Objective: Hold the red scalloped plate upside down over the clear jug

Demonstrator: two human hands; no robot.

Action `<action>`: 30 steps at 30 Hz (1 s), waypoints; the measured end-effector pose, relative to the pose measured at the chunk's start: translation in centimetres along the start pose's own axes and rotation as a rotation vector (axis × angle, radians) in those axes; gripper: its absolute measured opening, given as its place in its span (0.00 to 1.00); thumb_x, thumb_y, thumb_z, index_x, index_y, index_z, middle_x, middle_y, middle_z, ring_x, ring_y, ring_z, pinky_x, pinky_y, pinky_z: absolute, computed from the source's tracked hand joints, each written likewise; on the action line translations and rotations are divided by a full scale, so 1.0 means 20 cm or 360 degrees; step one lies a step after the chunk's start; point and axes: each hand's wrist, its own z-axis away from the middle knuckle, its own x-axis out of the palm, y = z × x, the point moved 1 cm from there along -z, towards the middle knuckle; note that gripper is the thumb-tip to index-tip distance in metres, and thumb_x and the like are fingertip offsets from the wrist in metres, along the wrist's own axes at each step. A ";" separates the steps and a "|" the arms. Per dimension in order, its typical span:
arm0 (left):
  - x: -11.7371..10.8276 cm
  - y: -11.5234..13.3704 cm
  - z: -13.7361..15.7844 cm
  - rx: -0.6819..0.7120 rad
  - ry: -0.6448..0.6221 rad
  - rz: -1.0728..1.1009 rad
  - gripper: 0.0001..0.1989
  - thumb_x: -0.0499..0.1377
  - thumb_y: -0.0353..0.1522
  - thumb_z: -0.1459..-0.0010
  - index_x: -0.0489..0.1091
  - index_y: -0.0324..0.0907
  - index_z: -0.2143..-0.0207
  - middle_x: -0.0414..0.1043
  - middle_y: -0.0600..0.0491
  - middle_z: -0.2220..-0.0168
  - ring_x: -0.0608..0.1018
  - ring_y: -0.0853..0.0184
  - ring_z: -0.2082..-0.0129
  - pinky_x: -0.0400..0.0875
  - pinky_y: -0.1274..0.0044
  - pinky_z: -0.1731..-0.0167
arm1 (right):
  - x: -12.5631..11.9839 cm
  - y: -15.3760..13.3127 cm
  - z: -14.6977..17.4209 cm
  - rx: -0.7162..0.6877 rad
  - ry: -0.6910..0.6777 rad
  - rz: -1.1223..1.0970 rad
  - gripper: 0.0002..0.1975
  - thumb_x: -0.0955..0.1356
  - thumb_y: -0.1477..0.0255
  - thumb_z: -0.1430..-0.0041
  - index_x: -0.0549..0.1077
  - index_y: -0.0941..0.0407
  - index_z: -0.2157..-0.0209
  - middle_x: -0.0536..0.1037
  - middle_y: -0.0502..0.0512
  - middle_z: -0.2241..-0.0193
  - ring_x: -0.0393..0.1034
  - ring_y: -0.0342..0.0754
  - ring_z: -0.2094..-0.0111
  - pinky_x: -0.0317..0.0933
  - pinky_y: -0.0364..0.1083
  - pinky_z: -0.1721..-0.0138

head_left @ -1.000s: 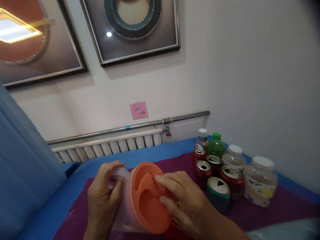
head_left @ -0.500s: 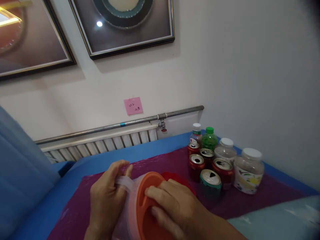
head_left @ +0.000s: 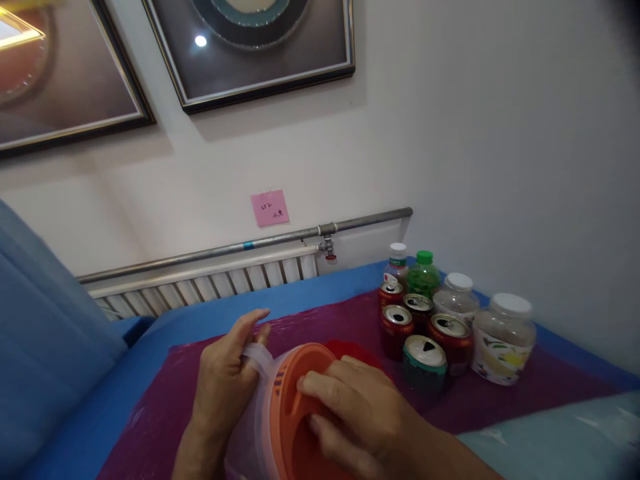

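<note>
A translucent plastic pitcher with an orange lid is tilted low in the view, its top toward the right. My left hand is closed around the pitcher's clear handle, at its left side. On the lid, my right hand pinches the raised grip in the middle, thumb and fingers bent around it. Small slots show in the lid's rim near the handle. The lower part of the pitcher is out of the frame. Behind my right hand, a red plastic thing lies partly hidden.
Several drink cans stand grouped at the right on a purple sheet. Behind and beside them are a green bottle, a white-capped bottle and two clear jars. A radiator and pipe line the wall.
The orange lid has turned against the pitcher, so slots in its rim now show near the handle. Both hands keep their hold. The whole view has shifted slightly.
</note>
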 end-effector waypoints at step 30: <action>-0.13 -0.06 0.00 -0.0352 0.0766 -0.0172 0.14 0.63 0.40 0.46 0.78 0.44 0.59 0.72 0.61 0.77 0.65 0.76 0.81 0.57 0.80 0.78 | -0.22 0.20 -0.03 0.1283 0.0634 -0.0962 0.17 0.66 0.59 0.45 0.75 0.53 0.59 0.79 0.55 0.68 0.73 0.51 0.68 0.70 0.47 0.70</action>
